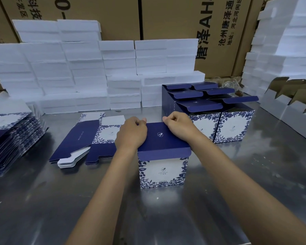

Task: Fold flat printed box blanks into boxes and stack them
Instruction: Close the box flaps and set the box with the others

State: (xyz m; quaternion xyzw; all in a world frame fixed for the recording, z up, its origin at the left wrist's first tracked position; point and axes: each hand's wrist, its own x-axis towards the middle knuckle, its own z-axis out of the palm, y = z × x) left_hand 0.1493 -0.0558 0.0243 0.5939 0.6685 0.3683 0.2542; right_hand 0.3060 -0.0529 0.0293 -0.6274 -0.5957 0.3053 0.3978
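One folded box (163,156) is stood on the table (60,200), lid down; contents hidden. It is gripped at the lid's far edge by left hand (132,133) and right hand (179,125), fingers curled. Two blank stacks (81,138) lie left. Open-lidded finished boxes (219,114) behind, count unclear.

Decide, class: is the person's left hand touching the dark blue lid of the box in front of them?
Touching. The head view shows the left hand resting on the blue lid, fingers curled at its far edge.
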